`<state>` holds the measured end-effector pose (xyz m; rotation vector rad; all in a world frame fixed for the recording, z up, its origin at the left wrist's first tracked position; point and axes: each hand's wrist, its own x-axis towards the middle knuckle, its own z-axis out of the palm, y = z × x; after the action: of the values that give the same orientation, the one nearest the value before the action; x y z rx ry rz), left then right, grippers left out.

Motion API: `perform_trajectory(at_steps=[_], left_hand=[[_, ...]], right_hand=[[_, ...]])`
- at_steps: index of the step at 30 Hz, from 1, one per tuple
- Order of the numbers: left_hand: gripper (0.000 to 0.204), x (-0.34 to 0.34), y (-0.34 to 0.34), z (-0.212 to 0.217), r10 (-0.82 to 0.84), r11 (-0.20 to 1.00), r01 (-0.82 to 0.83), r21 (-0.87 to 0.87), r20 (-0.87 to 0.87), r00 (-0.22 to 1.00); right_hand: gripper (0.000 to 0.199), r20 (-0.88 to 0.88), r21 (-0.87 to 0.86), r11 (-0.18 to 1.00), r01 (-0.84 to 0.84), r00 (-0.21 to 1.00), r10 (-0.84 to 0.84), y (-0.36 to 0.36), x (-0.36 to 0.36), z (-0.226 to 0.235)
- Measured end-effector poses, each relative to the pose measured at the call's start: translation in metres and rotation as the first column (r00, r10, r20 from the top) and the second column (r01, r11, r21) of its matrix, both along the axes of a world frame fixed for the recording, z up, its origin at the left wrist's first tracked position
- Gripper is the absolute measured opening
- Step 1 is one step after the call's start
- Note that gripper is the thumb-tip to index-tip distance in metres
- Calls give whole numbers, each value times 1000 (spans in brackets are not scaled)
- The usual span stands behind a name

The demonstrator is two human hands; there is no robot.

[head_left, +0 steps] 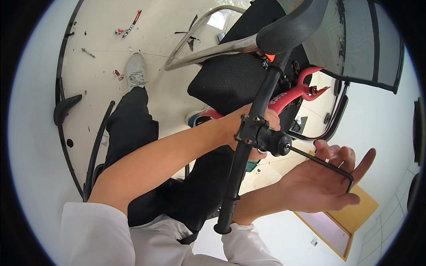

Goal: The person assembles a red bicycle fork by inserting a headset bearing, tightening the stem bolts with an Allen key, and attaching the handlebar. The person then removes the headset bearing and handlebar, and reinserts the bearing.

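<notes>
One lettered red fork (pixel 291 95), L hand (pixel 235 121) round stem (pixel 265 138), R hand (pixel 316 184) splayed at hex key (pixel 319 162)

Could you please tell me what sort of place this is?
Perhaps an office-like room serving as a workshop: a chair, a pale floor strewn with scraps, and a handlebar with a hex key at its stem.

The handlebar (pixel 240 167) is black, the fork (pixel 290 95) pinkish red.
</notes>
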<state>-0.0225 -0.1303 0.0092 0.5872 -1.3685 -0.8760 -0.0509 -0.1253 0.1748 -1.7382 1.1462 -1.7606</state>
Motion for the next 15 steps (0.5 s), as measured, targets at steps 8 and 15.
perform_trajectory(at_steps=[8,15], left_hand=[[27,8,-2,2,-100,994,96,42,106,989],[27,3,-1,1,-46,999,46,-1,64,997]], right_hand=[[51,330,153,873,-462,857,396,4,-32,-6],[34,350,43,964,-262,908,231,8,-10,-6]])
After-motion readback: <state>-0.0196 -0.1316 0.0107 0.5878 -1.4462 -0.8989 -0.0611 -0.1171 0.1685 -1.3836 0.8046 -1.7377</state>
